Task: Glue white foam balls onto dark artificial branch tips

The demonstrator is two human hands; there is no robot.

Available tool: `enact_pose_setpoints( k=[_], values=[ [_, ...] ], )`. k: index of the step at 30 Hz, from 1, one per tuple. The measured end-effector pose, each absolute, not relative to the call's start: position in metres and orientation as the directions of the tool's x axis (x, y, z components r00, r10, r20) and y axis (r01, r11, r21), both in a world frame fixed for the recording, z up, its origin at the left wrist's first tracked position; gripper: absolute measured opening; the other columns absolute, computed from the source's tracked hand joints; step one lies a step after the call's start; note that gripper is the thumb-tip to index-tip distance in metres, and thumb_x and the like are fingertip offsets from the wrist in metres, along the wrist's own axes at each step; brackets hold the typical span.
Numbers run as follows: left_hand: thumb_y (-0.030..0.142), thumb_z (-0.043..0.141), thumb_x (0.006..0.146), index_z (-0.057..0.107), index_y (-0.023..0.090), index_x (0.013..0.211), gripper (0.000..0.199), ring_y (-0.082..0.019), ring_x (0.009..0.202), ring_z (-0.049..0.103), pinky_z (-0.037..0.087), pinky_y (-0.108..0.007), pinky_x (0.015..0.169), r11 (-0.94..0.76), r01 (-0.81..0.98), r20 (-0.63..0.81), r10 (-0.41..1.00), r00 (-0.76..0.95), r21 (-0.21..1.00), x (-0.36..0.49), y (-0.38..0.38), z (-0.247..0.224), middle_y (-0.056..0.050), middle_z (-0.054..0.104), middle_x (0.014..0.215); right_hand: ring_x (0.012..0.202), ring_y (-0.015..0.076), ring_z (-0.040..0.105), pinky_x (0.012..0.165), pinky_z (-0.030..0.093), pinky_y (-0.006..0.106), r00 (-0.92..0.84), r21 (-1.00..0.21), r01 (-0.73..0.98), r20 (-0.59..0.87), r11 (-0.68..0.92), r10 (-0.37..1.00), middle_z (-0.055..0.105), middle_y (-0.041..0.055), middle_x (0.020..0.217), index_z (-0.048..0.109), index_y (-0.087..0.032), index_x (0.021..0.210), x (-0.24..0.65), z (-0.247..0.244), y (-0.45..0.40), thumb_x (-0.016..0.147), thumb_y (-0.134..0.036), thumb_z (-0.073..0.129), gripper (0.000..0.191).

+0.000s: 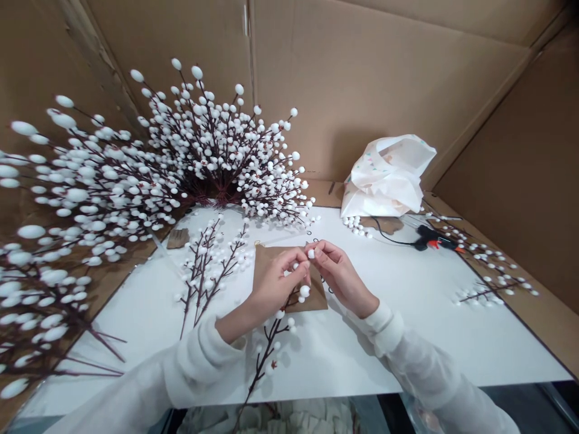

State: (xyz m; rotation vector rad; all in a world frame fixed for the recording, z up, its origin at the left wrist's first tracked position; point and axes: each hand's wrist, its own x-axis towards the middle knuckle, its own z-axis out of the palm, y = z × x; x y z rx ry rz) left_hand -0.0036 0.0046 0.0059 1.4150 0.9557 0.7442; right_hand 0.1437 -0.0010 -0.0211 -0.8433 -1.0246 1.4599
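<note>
Head view: berry stem (270, 345) slants up-right, its tip at the hands (275, 280) (339, 274).

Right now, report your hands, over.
Right hand pinching white foam berry. Left hand just above berry sprig. Brown paper beneath. Glue gun off right.

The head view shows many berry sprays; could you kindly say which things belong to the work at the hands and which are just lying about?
At the hands: left hand; right hand; white berry; berry spray; kraft paper sheet.

Lying about: hot glue gun; white plastic bag; large berry bunch.
</note>
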Motion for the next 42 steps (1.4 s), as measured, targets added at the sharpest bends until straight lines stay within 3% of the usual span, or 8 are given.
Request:
enact_pose_setpoints(
  k=[6,15,25,32,42],
  values=[
    [0.037,0.049,0.081,0.052,0.018,0.066,0.024,-0.005,0.059,0.048,0.036,-0.013,0.055,0.036,0.102,-0.078,0.894,0.442,0.994,-0.008,0.009,0.007,0.003,0.056,0.065,0.087,0.0141,0.053,0.082,0.041,0.026,-0.164,-0.915,-0.404,0.051,-0.02,0.985,0.057,0.0041,0.092,0.058,-0.016,0.073,0.142,-0.019,-0.004,0.076,-0.036,0.068,0.023],
    [0.036,0.049,0.083,0.057,0.018,0.067,0.025,-0.008,0.073,0.05,0.038,-0.015,0.065,-0.055,0.144,-0.023,0.87,0.493,0.988,-0.013,0.013,0.019,0.001,0.057,0.074,0.069,0.0091,0.049,0.068,0.041,0.024,-0.1,-0.804,-0.591,-0.006,-0.064,0.995,0.056,0.0018,0.093,0.051,-0.016,0.073,0.13,-0.012,-0.011,0.077,-0.04,0.068,0.03],
    [0.039,0.049,0.083,0.058,0.02,0.069,0.025,-0.01,0.079,0.049,0.036,-0.017,0.07,-0.091,0.177,-0.004,0.88,0.474,0.98,-0.011,0.011,0.013,0.001,0.057,0.076,0.069,0.0093,0.047,0.07,0.041,0.024,-0.082,-0.837,-0.547,0.031,-0.019,0.996,0.056,0.0017,0.09,0.053,-0.016,0.075,0.133,-0.009,-0.012,0.076,-0.04,0.068,0.029],
    [0.035,0.051,0.084,0.057,0.019,0.068,0.023,-0.01,0.086,0.052,0.037,-0.017,0.079,-0.08,0.108,0.023,0.894,0.447,0.991,-0.009,0.01,0.01,0.001,0.058,0.078,0.072,0.0096,0.044,0.069,0.04,0.022,-0.18,-0.709,-0.684,-0.064,-0.171,0.982,0.054,0.0022,0.09,0.058,-0.017,0.079,0.131,-0.014,-0.011,0.079,-0.038,0.066,0.023],
    [0.033,0.047,0.084,0.056,0.019,0.068,0.023,-0.01,0.086,0.05,0.038,-0.016,0.078,-0.075,0.154,-0.006,0.884,0.468,0.985,-0.008,0.008,0.011,0.0,0.057,0.078,0.067,0.0089,0.043,0.065,0.04,0.021,-0.188,-0.679,-0.706,-0.094,-0.201,0.978,0.053,0.0014,0.085,0.06,-0.017,0.079,0.129,-0.017,-0.011,0.077,-0.037,0.068,0.022]
  ],
)
